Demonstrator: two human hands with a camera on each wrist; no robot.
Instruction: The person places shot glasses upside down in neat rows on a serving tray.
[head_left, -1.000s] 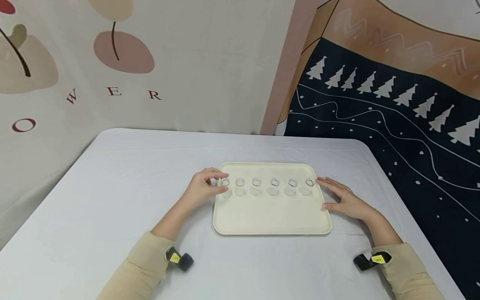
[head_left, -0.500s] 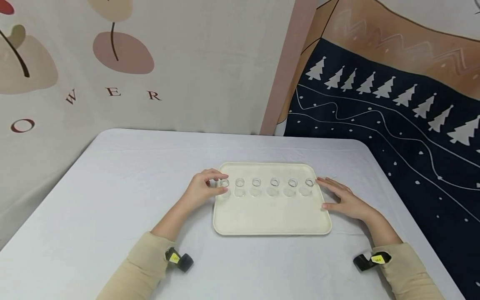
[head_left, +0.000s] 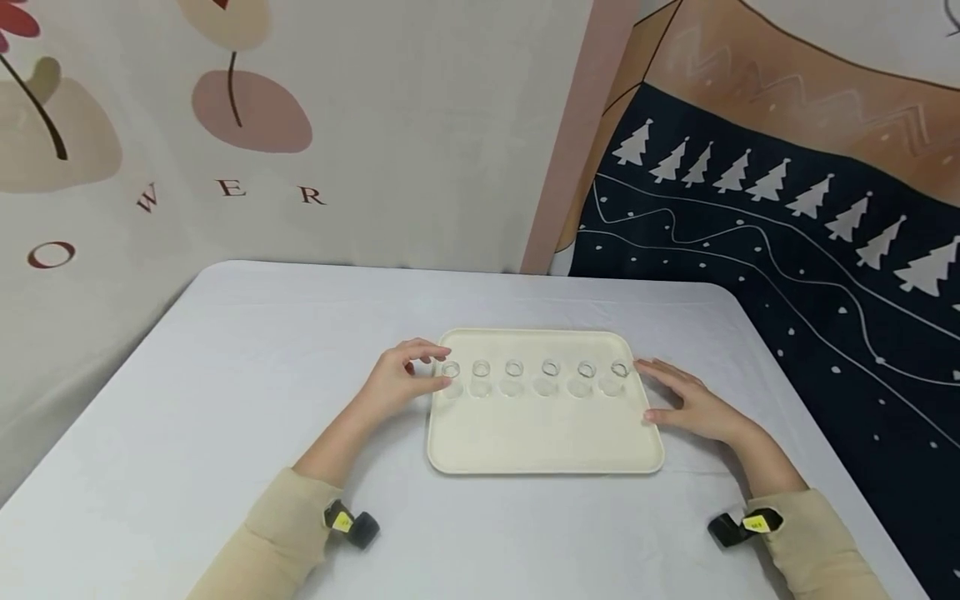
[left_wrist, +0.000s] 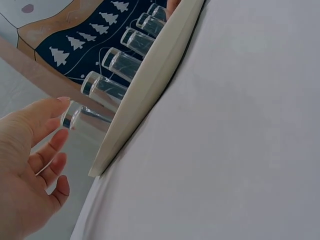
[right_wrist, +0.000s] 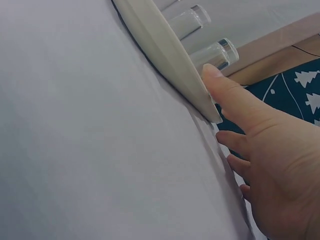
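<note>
A row of several clear glass cups stands upright on a cream tray (head_left: 546,442). At the row's left end, the leftmost cup (head_left: 451,369) has the thumb and index finger of my left hand (head_left: 408,371) spread around its rim. In the left wrist view, that thumb tip is right at the rim of the end cup (left_wrist: 90,120), and the other fingers are loosely bent. My right hand (head_left: 693,404) rests at the tray's right edge, fingers extended, close to the rightmost cup (head_left: 619,369). The right wrist view shows the right thumb (right_wrist: 235,95) over the tray's rim.
A white cloth (head_left: 300,350) covers the table under the tray. Behind it hang a pale printed curtain (head_left: 420,133) and a dark blue one with white trees (head_left: 750,242). Black wrist cameras (head_left: 363,529) sit at both sleeves.
My left hand has drawn back slightly to the left, its fingertips reaching less far past the end cup. The right hand and the cups keep their places; the head view has tilted a little.
</note>
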